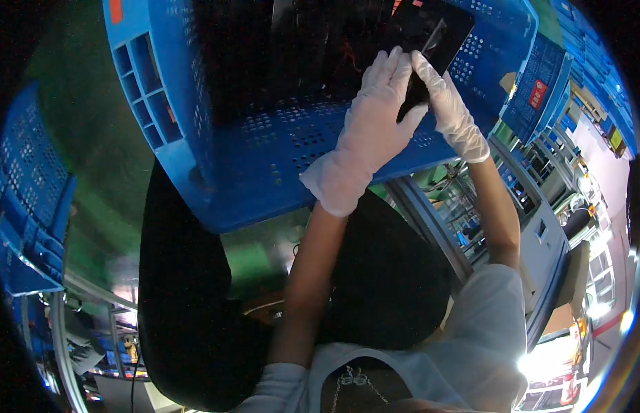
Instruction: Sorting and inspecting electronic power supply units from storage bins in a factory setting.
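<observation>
Both my hands wear thin white gloves and reach over a large blue perforated crate (251,199). A glossy black flat panel (452,26) slants up at the crate's right side. My left hand (375,117) is at the panel's lower left edge, its fingers stretched along it and the thumb below, with the black edge between them. On the panel's lower right part, my right hand (454,110) has its fingers bent over the edge. Its thumb is mostly hidden. More dark glossy sheets (278,48) lie inside the crate, too dark to separate.
Below the crate is a black padded seat (389,275). Another blue crate (34,179) stands at the far left, above the green floor (113,206). Stacked blue crates (540,82) are at the upper right. A metal rail (430,220) runs under the crate's right side.
</observation>
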`<action>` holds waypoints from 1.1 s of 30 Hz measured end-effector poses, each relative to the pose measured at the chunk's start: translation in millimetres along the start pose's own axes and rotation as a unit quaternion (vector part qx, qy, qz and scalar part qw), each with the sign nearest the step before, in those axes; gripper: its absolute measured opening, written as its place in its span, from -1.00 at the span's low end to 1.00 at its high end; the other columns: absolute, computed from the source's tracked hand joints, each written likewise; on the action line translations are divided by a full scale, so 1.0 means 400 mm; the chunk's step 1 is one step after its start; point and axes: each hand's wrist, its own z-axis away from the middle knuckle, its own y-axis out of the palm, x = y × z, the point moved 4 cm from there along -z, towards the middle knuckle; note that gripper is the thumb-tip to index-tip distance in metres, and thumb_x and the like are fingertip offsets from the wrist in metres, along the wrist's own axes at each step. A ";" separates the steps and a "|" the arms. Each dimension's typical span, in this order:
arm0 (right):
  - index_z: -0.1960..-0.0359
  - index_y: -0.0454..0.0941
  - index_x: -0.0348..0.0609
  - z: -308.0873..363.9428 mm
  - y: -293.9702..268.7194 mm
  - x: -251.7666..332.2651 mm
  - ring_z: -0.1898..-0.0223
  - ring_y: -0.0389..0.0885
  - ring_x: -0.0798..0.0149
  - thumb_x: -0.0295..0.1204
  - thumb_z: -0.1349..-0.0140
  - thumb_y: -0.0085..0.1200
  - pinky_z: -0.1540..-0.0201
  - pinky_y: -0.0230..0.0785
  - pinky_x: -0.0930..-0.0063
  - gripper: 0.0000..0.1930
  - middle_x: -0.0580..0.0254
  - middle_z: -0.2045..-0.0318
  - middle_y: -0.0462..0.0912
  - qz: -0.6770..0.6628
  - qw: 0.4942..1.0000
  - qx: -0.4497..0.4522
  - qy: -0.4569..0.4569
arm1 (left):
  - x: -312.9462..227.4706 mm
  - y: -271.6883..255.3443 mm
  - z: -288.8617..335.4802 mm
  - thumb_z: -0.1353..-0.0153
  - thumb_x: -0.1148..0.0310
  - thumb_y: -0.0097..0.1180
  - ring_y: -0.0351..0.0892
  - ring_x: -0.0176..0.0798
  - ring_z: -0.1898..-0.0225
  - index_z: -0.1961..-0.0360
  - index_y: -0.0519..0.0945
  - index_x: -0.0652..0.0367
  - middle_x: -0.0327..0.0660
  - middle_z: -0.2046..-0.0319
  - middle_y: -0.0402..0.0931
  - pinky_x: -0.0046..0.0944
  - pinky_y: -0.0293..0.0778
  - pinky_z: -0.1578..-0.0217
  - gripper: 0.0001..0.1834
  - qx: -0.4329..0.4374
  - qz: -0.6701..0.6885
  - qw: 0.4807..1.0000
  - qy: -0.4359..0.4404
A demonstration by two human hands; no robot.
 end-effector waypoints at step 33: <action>0.14 0.58 -0.10 -0.180 0.146 -0.754 0.52 0.55 0.03 -0.25 -0.40 -0.15 0.60 0.33 0.11 -0.72 0.07 0.61 0.52 0.540 0.812 -0.220 0.023 | 0.027 -0.050 -0.019 -0.25 0.47 0.13 0.59 -0.13 0.05 -0.22 0.43 0.25 -0.02 0.02 0.57 -0.19 0.51 -0.02 -0.52 -0.198 0.153 0.963 -0.096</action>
